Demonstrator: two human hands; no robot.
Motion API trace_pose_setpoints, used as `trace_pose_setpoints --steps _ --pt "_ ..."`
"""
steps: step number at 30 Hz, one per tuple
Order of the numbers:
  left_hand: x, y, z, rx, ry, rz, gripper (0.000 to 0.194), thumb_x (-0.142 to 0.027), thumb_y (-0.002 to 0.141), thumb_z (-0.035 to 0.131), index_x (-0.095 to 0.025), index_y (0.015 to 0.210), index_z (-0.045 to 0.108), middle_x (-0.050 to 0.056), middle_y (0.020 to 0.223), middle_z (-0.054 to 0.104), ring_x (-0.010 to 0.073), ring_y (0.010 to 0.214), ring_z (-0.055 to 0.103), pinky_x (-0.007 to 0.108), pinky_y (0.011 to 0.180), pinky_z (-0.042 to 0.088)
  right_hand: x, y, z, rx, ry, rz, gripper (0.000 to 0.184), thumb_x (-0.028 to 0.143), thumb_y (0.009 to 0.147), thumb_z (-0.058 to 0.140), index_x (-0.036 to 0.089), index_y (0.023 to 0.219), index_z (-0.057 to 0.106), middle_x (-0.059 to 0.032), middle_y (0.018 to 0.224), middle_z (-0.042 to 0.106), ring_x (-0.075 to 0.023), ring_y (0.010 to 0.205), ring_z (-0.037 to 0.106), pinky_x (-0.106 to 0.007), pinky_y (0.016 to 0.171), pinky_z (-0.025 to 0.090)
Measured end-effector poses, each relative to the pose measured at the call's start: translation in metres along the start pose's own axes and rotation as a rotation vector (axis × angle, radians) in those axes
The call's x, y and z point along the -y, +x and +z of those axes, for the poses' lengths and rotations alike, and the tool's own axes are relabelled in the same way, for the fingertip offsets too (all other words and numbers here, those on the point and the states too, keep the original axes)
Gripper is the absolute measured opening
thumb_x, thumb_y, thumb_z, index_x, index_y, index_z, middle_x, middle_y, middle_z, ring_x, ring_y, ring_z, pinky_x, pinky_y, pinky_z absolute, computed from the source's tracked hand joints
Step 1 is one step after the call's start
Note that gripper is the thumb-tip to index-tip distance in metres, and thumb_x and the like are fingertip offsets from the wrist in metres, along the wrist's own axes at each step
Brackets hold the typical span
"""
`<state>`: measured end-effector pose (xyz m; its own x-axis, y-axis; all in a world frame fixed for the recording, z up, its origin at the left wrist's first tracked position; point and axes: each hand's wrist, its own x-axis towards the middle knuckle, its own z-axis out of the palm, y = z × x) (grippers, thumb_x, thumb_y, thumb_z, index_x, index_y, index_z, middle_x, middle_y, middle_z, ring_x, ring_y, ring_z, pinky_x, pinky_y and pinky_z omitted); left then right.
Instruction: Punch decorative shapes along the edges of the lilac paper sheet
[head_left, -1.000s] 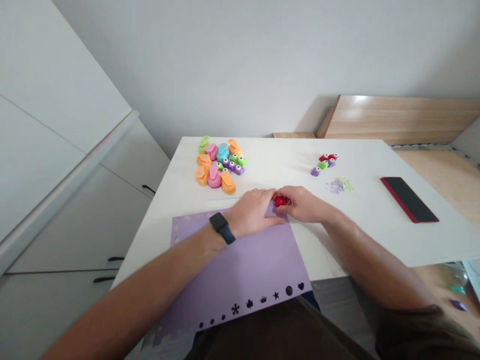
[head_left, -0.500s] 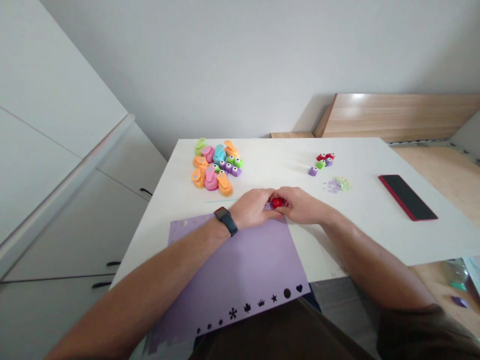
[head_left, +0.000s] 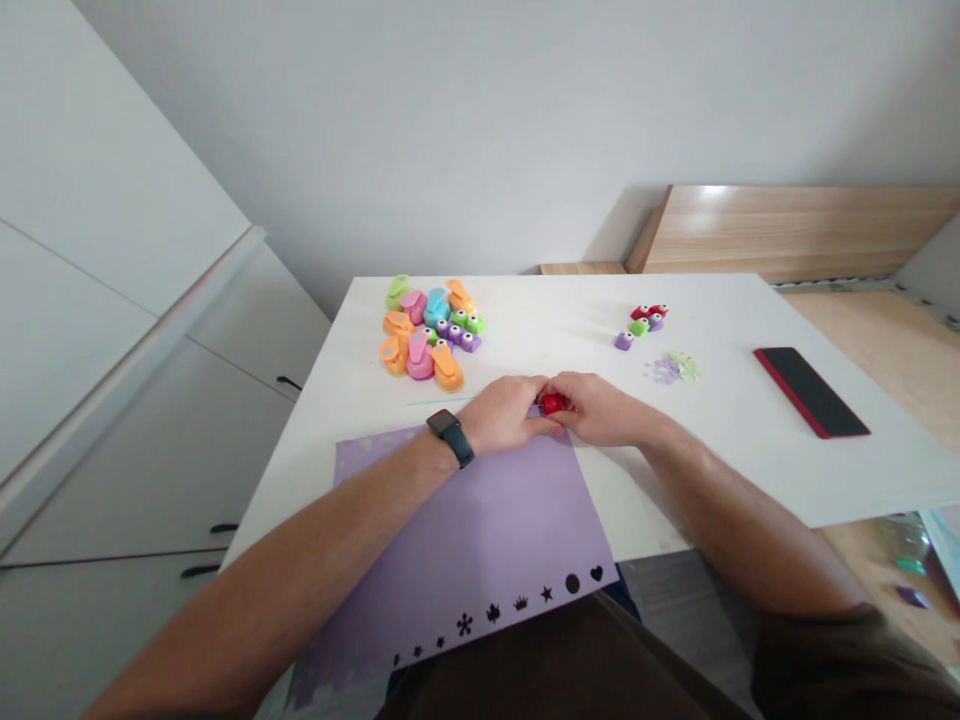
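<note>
My right hand (head_left: 598,408) is closed around a small red craft punch (head_left: 552,404) at the far right corner of a purple sheet of paper (head_left: 487,530). Against the punch, my left hand (head_left: 507,415) grips the sheet's far edge, its thumb bent toward my right thumb. The fingertips of both hands meet and partly hide the punch. Along the sheet's near edge runs a row of cut-out shapes, among them a heart, a circle, a star and a crown. More small holes line its far left edge, partly covered by my left forearm.
Several large and small colored punches (head_left: 421,353) are grouped at the table's far left. A smaller group of punches (head_left: 640,327) stands at the right, behind purple and green paper scraps (head_left: 673,368). A black, red-edged flat object (head_left: 810,392) lies farther right on the white table (head_left: 705,470).
My left hand has moved in closer to the red punch, and its thumb has drawn up to my right thumb. The view has shifted slightly; the right hand keeps its hold.
</note>
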<state>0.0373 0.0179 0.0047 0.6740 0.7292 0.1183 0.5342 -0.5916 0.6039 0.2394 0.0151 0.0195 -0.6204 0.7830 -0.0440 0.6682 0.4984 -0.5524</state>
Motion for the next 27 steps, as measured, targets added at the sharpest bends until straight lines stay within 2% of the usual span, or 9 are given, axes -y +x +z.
trace_pose_setpoints --steps 11,17,23,27 --pt "-0.001 0.001 0.001 0.005 -0.022 -0.053 0.038 -0.046 0.080 0.080 -0.018 0.104 0.067 0.006 0.099 0.074 0.0238 0.088 0.068 0.031 0.074 0.047 -0.001 0.000 0.001 -0.008 0.016 -0.025 0.013 0.018 0.082 0.063 0.018 0.095 0.065 -0.0056 0.089 0.068 -0.0186 0.078 0.059 -0.029 0.071 0.042" --pt "-0.003 -0.003 0.000 -0.014 -0.047 -0.024 0.042 -0.045 0.078 0.082 -0.019 0.108 0.066 0.005 0.102 0.073 0.0233 0.090 0.067 0.032 0.077 0.047 0.001 -0.001 0.001 -0.012 0.005 -0.035 0.013 0.019 0.083 0.063 0.017 0.095 0.066 -0.0070 0.090 0.068 -0.0191 0.078 0.058 -0.031 0.072 0.043" --pt "0.000 -0.012 -0.004 -0.033 -0.007 -0.068 0.058 -0.051 0.075 0.084 -0.018 0.118 0.064 0.008 0.109 0.073 0.0259 0.096 0.068 0.034 0.082 0.050 -0.001 -0.004 -0.001 0.006 0.104 -0.029 0.026 0.027 0.087 0.065 0.018 0.111 0.069 -0.0064 0.098 0.071 -0.0184 0.081 0.061 -0.031 0.075 0.044" --pt "0.006 -0.019 -0.003 -0.028 0.005 -0.129 0.060 -0.047 0.081 0.080 -0.018 0.130 0.060 0.010 0.116 0.073 0.0275 0.106 0.069 0.036 0.090 0.052 -0.003 -0.005 -0.005 -0.028 0.146 0.018 0.031 0.031 0.089 0.066 0.018 0.117 0.069 -0.0065 0.101 0.072 -0.0183 0.083 0.060 -0.033 0.079 0.046"
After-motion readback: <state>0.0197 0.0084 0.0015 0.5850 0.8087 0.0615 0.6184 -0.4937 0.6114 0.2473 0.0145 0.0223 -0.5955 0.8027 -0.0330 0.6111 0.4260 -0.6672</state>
